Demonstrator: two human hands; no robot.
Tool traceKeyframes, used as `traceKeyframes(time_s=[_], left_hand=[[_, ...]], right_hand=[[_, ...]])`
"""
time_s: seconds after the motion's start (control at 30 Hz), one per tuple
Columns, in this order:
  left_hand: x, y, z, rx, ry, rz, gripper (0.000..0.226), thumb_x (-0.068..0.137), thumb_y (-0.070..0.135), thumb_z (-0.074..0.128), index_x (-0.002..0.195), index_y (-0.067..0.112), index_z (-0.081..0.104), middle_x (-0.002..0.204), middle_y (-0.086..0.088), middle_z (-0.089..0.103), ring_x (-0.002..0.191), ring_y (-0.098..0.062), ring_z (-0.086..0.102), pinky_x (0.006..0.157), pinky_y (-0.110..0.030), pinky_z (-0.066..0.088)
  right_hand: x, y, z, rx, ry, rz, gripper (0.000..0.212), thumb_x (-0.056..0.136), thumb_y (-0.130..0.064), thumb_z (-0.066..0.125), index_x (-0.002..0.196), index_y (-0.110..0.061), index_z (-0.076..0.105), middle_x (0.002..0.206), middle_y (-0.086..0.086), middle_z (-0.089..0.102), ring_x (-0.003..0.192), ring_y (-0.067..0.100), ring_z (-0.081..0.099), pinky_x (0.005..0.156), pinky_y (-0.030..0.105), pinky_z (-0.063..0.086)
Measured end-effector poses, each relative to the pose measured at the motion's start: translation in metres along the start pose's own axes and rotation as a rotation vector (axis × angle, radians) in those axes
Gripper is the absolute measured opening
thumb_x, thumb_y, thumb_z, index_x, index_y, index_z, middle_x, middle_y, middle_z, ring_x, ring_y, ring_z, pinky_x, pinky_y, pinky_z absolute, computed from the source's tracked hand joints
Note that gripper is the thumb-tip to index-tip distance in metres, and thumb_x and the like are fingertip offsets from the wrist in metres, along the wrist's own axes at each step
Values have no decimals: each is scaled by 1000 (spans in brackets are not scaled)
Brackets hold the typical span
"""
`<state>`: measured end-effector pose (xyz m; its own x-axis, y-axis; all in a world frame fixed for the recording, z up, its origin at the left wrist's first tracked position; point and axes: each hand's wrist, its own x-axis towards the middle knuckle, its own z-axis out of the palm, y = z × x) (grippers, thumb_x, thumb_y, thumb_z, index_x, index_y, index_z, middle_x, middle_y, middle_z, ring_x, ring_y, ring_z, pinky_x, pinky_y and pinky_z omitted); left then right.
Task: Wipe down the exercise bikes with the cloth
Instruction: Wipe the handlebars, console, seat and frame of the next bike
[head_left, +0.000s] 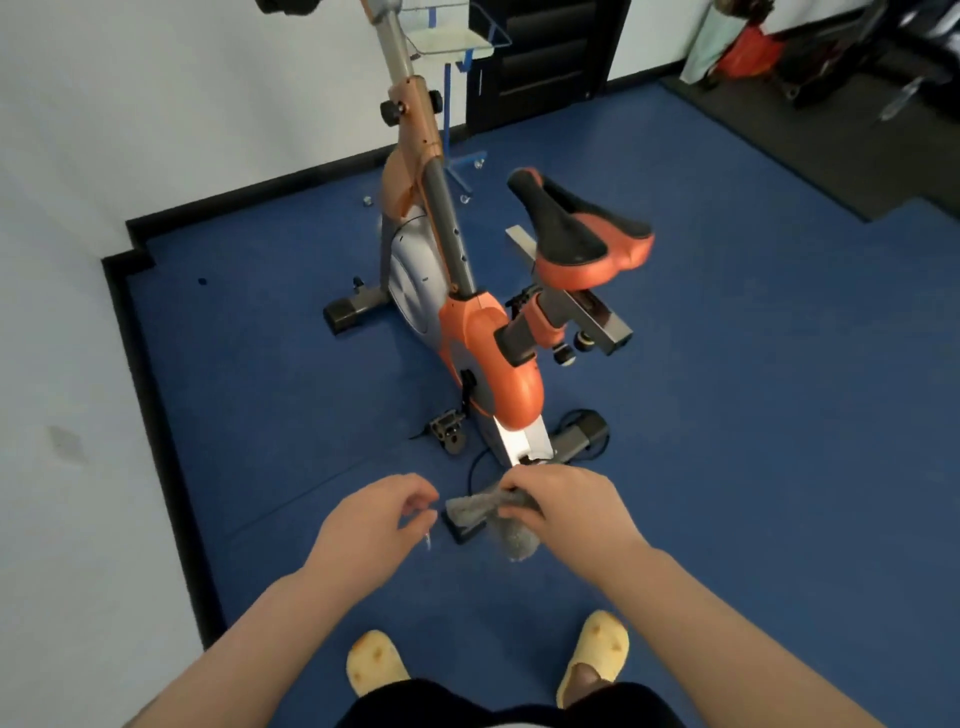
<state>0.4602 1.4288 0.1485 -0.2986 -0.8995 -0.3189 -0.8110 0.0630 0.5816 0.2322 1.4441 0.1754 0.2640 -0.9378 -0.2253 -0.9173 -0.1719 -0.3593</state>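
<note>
Two hands were in front of the body, the right hand (566, 506) gripping the bunched grey cloth (480, 512) and the left hand (382, 512) loosely curled beside it, holding nothing, so spreading the cloth flat seemed wise before wiping the orange exercise bike (488, 343) beyond.

- Both bare forearms reach forward from the near edge, converging toward the centre.
- Left hand (376, 514) is held out with its back up, fingers loosely curled, thumb and forefinger tips close together; whether they pinch anything cannot be told.
- Right hand (563, 506) lies just right of the left, back up, fingers curled down around a grey cloth (478, 512), gripping it.
- The hands are near, not touching.
</note>
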Motion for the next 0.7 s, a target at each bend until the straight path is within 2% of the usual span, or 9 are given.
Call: traceKeyframes(time_s=[0.07, 0.2, 0.3, 0.43, 0.7], left_hand=[[12, 33, 20, -3, 23, 8, 16, 94, 35, 60, 110, 38, 61, 102, 25, 60, 99, 7, 55, 82, -15, 44], [33, 103, 63, -102, 105, -30, 15, 93, 30, 62, 107, 35, 64, 101, 21, 63, 99, 2, 58, 89, -27, 49], [55, 152, 88, -182, 164, -45, 14, 93, 28, 63, 104, 36, 64, 100, 21, 64, 99, 3, 58, 88, -26, 48], [81, 206, 108, -214, 139, -67, 15, 93, 27, 61, 104, 37, 64, 99, 21, 63, 99, 5, 57, 85, -19, 45], [176, 251, 120, -151, 88, -55, 16, 94, 27, 60, 109, 32, 64, 98, 19, 62, 98, 2, 58, 89, -29, 49]], right_hand=[[-11, 35, -12, -45, 27, -45, 15, 96, -41, 52, 105, -30, 57, 95, -11, 62, 90, 12, 56, 65, 26, 37], [-29, 105, -47, -87, 63, -113, 20, 95, -44, 52, 107, -30, 59, 96, -10, 62, 91, 10, 56, 64, 23, 29], [-35, 158, -71, -128, 87, -134, 21, 96, -46, 51, 106, -29, 59, 94, -10, 63, 89, 10, 56, 64, 23, 30], [-41, 213, -97, -85, 78, -69, 17, 95, -42, 53, 106, -31, 60, 93, -11, 63, 88, 9, 56, 69, 26, 45], [13, 298, -128, -18, 85, 23, 15, 91, -41, 60, 104, -34, 62, 92, -14, 64, 87, 6, 57, 63, 20, 33]])
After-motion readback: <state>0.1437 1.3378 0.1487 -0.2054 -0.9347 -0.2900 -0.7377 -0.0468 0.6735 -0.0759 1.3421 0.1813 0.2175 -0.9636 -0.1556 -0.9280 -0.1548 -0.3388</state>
